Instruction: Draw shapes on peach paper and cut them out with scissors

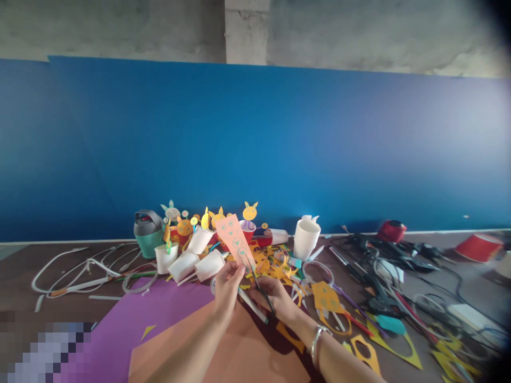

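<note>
My left hand (pixel 227 287) pinches the lower edge of a salmon-coloured paper strip (pixel 235 234) with small faces and circles drawn on it. My right hand (pixel 275 298) grips dark-handled scissors (pixel 264 299), their blades touching the strip's lower right part. Whether the blades are parted is too small to tell. Below the hands a white marker (pixel 252 305) with a green end slants down to the right; whether a hand touches it I cannot tell. Under my forearms lie a large orange sheet (pixel 171 351) and a purple sheet (pixel 115 314).
Several white paper cups (pixel 209 264) lie or stand behind the hands, some with paper animal heads. A teal container (pixel 148 236) stands left. Right are a white cup stack (pixel 306 239), yellow paper scraps (pixel 365 354), cables and a glue gun (pixel 383 298). A blue panel (pixel 255 138) closes the back.
</note>
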`<state>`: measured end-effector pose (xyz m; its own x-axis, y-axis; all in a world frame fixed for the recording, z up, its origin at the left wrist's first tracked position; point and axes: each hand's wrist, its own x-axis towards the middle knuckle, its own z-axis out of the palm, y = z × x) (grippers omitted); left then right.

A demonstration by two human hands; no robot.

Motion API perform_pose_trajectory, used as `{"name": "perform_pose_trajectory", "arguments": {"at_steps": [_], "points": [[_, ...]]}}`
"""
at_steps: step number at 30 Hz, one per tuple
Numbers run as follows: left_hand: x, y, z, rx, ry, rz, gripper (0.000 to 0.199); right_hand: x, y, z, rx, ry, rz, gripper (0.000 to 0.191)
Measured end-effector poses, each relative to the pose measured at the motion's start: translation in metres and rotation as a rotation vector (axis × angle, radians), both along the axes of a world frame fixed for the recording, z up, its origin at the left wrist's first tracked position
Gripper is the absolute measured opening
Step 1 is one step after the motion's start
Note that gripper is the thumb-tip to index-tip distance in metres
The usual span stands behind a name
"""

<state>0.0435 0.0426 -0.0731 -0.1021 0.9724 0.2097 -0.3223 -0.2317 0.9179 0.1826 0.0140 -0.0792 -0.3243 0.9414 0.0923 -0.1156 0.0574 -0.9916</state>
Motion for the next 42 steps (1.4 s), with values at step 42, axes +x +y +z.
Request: {"name": "perform_pose_trajectory", "arguments": {"at_steps": [42], "points": [[0.0006, 0.0011, 0.0001, -0.045, -0.02, -0.035, 0.025, -0.0022, -0.0031, 0.0064, 0.021, -0.002, 0.004, 0.04]]}}
